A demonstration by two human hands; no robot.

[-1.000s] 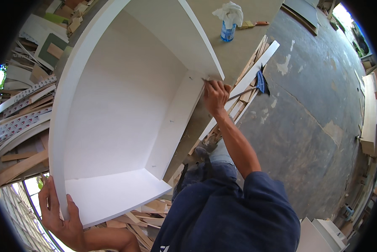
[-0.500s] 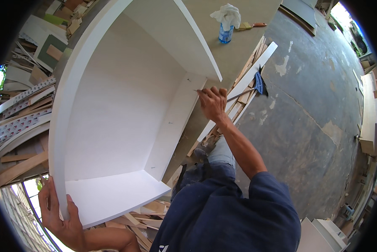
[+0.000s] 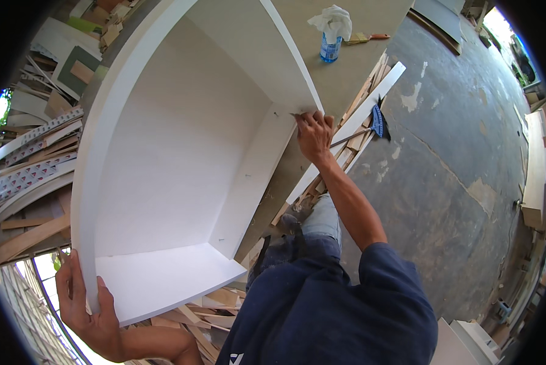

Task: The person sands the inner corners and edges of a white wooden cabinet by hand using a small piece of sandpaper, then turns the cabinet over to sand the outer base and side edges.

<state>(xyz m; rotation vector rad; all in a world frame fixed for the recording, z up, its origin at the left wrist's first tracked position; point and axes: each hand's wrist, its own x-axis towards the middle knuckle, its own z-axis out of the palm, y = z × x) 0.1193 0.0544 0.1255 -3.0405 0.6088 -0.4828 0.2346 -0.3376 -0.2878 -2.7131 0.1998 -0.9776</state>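
Note:
A white open-fronted cabinet box [image 3: 169, 158] lies tilted across the left and middle of the view. At its lower left corner, my left hand [image 3: 90, 310] grips the edge of the side panel, thumb inside and fingers outside. My right hand [image 3: 314, 137] is closed at the far right corner, close to where two panels meet. A small thin tip sticks out from its fingers toward the panel; most of the thing is hidden in the grip. Along the narrow right-hand panel [image 3: 245, 176] several small screws or pins stand out.
Beyond the cabinet, a blue bottle [image 3: 329, 52] topped with a white cloth [image 3: 334, 23] stands beside a paintbrush [image 3: 368, 38] on the tabletop [image 3: 364, 12]. Wood strips [image 3: 358, 137] and a blue-headed brush [image 3: 378, 121] are at the right. Offcuts [image 3: 38, 158] pile up at the left.
My right hand has moved slightly up and to the right, nearer the cabinet's far corner. My left hand keeps its hold on the side panel.

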